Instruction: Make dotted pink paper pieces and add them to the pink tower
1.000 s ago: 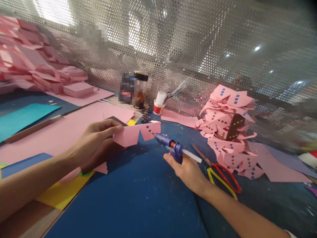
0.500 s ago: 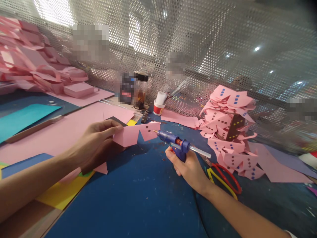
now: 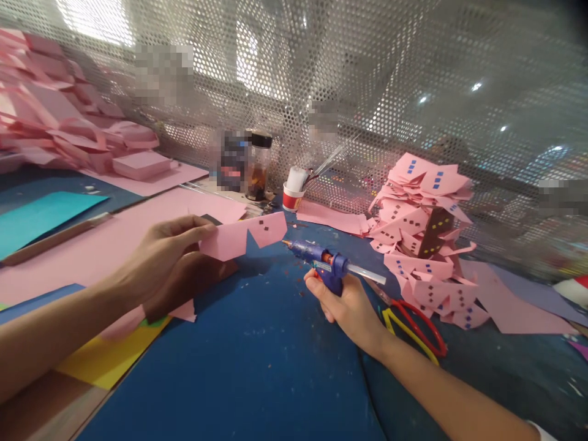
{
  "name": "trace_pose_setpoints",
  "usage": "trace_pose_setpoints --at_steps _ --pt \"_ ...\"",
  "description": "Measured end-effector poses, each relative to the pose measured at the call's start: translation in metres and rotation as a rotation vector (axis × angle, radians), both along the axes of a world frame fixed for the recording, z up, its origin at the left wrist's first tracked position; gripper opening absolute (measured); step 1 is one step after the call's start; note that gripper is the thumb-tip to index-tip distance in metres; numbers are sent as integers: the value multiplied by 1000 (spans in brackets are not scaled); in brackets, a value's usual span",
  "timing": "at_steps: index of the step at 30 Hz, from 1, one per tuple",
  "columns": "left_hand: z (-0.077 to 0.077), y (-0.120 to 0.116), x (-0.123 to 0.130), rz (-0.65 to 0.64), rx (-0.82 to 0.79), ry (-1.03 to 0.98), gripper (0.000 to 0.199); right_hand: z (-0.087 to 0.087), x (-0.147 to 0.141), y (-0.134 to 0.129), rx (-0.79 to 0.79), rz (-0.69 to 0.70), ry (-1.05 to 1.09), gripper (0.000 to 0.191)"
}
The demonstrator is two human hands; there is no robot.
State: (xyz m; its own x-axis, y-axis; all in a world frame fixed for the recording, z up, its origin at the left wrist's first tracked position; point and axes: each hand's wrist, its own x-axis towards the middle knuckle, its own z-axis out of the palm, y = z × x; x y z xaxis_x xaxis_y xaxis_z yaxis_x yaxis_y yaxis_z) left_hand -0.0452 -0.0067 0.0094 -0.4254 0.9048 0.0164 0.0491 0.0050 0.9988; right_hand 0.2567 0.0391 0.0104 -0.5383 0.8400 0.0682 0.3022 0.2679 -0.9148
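Between the thumb and fingers of my left hand (image 3: pixel 172 251) is a pink paper piece (image 3: pixel 227 239) with a V-shaped notch and small dark squares near its right end. It is held up above the blue table (image 3: pixel 248 361). My right hand (image 3: pixel 346 306) grips a blue hot glue gun (image 3: pixel 316 252), its nozzle pointing left. A clear glue stick (image 3: pixel 365 273) juts from the back of the gun. The nozzle tip is just below the paper's right end, with a small gap between them. A dark brown sheet (image 3: pixel 184 285) shows under my left hand.
Many pink cut pieces with blue and dark squares form a pile (image 3: pixel 422 239) at the right. Scissors with red and yellow handles (image 3: pixel 416 327) lie before it. A paper cup (image 3: pixel 293 197) and a jar (image 3: pixel 258 165) stand by the perforated metal screen (image 3: pixel 285 73). Pink paper shapes (image 3: pixel 59 110) are heaped far left.
The pink paper piece has moved left and slightly up, away from the glue gun's nozzle, and its right end has tilted. The glue gun has barely shifted.
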Motion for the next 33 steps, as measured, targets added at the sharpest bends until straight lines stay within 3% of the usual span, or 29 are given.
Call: trace_pose_setpoints --at_steps 7,12,33 --pt "-7 4 -10 103 -6 97 24 -2 -1 6 98 -13 -192 31" --pt "-11 4 -10 98 -24 102 28 1 -3 9 97 2 -288 31" --pt "-12 5 -9 90 -46 80 29 4 -9 10 119 -5 -346 26"
